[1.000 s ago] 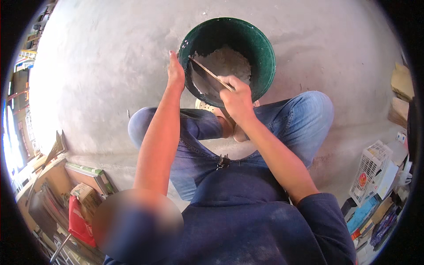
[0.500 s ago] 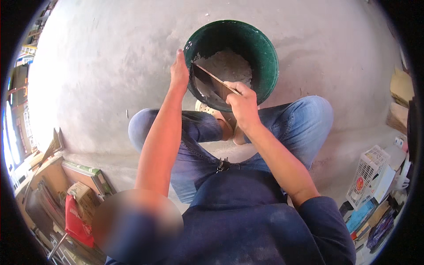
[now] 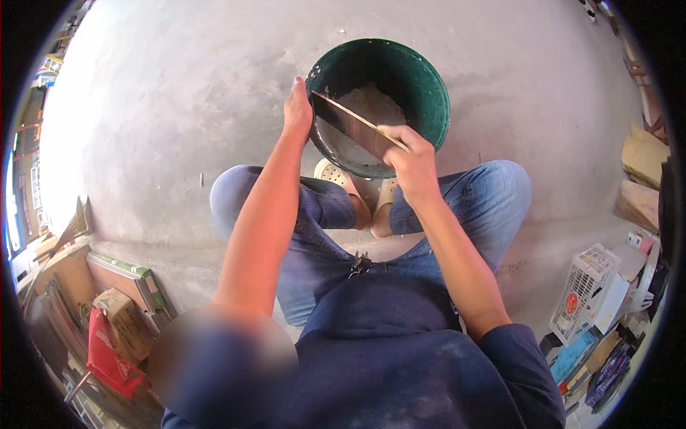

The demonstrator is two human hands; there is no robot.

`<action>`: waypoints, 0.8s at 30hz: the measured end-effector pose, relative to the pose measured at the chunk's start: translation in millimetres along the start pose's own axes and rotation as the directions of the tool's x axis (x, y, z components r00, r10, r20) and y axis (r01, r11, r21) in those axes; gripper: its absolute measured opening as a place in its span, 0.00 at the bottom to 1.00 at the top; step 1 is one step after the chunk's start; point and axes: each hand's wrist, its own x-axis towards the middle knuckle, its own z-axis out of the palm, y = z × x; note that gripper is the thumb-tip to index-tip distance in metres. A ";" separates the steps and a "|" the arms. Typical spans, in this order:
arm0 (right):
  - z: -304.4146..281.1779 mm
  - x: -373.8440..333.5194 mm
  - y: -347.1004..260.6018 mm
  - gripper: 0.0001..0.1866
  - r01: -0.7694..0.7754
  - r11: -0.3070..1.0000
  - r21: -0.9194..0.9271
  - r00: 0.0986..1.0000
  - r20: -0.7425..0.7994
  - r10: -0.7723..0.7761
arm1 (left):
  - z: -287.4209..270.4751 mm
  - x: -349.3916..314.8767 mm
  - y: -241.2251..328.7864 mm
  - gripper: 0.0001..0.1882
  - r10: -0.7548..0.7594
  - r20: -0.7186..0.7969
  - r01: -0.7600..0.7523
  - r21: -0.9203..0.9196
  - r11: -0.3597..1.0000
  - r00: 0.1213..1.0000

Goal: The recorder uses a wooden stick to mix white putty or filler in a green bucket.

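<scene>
- A person in a dark blue shirt [image 3: 393,365] and blue jeans [image 3: 493,193] sits with knees spread over a green bucket [image 3: 429,100] on a grey concrete floor [image 3: 179,107].
- The right hand [image 3: 414,159] closes on one end of a thin brown board [image 3: 361,134], fingers wrapped over its edge at the bucket's near right side.
- The board slants across the bucket's mouth, its far end by the left wall near the left hand [image 3: 298,111].
- That left hand lies along the outside of the bucket's left wall, seen nearly edge-on; from where I stand, I cannot tell whether its fingers are gripping.
- Inside the bucket, a pale grey material [image 3: 371,104] covers the bottom, partly hidden behind the board.
- Cream clogs [image 3: 331,171] with round holes rest just on the near side of the bucket.
- To the person's left, a red bag [image 3: 107,357] hangs beside a cardboard box [image 3: 125,325]; to the right, a white plastic basket [image 3: 586,293] stands among clutter.
</scene>
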 end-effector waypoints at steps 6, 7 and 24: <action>10.9 -34.6 12.2 0.21 0.246 0.968 -0.044 0.969 0.005 -0.246 | 5.3 14.9 -24.9 0.38 -0.010 0.138 0.053 -0.309 0.950 0.990; 19.3 -29.7 12.6 0.21 0.264 0.959 -0.100 0.962 -0.051 -0.270 | 4.3 15.9 -30.5 0.37 -0.002 0.125 0.034 -0.256 0.966 0.992; 23.5 -66.7 38.2 0.19 0.625 0.742 -0.241 0.774 0.066 -0.630 | 6.6 -18.6 -51.6 0.39 0.319 -0.155 -0.273 0.258 0.927 0.935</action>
